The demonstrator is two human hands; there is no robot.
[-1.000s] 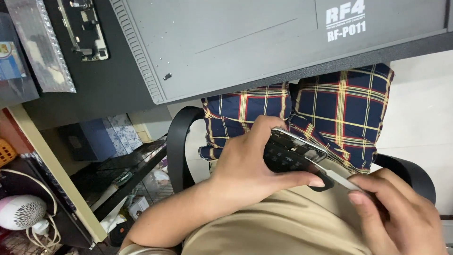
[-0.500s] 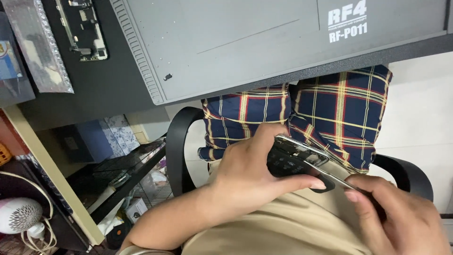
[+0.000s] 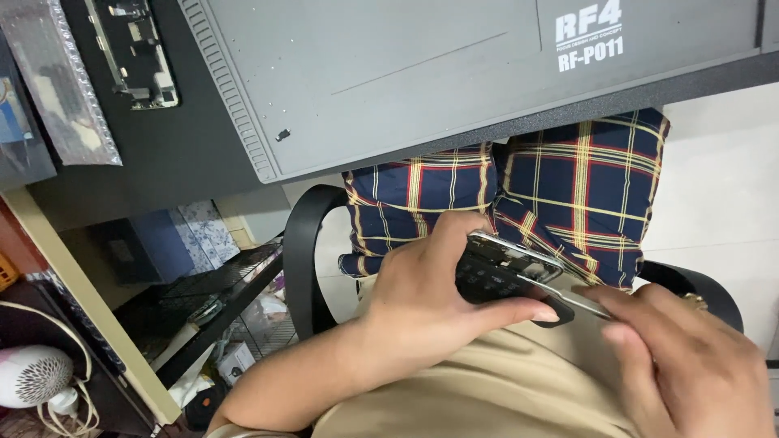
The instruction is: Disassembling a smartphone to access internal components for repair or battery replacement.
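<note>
Where grey mat (image 3: 389,73) covers desk | chair arm (image 3: 304,243) | pale floor (image 3: 722,170)

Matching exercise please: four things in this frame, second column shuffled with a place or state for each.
Things:
1. opened phone
2. grey work mat
3. circuit board
4. white hair dryer

Places or states:
A. low at the left edge, cord beside it
B. lying on the dark desk, top left
C. held over the lap between left hand and right hand
D. spread across the desk top, its ribbed edge on the left

Pairs: 1-C, 2-D, 3-B, 4-A
</note>
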